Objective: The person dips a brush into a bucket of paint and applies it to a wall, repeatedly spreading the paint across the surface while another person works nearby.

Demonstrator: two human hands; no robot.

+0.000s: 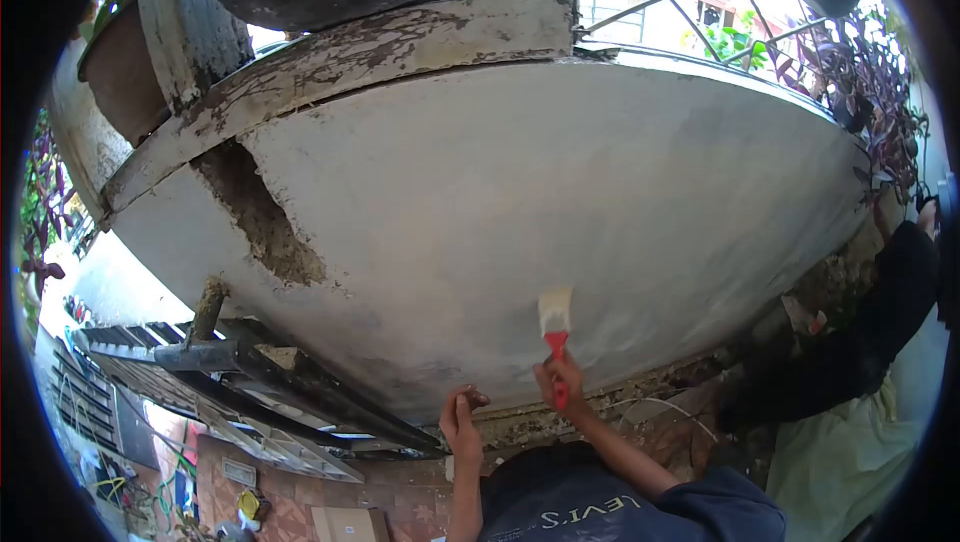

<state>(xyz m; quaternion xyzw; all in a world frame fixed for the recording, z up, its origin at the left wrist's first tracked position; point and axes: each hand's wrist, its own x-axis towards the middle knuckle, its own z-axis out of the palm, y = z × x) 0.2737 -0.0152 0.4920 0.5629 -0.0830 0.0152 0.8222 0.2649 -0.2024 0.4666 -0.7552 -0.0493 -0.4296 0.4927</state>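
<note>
My right hand (560, 380) is closed around the red handle of a paintbrush (556, 327), just above the lower part of the curved wall. The brush's pale bristles point up and lie against the whitish-grey wall (450, 182), or very near it. To its left, my left hand (463, 424) is raised close to the wall's lower edge. Its fingers are loosely bent, and no tool shows in it. A rough broken slot (262, 217) cuts into the wall on the left, baring brown material.
Weathered coping (400, 47) tops the wall, with large pots above. A black metal gate or grille (270, 382) leans at lower left. A cardboard box (350, 524) lies on the tiles. On the right are a person's dark-clothed leg (850, 342) and pale sheeting (840, 462).
</note>
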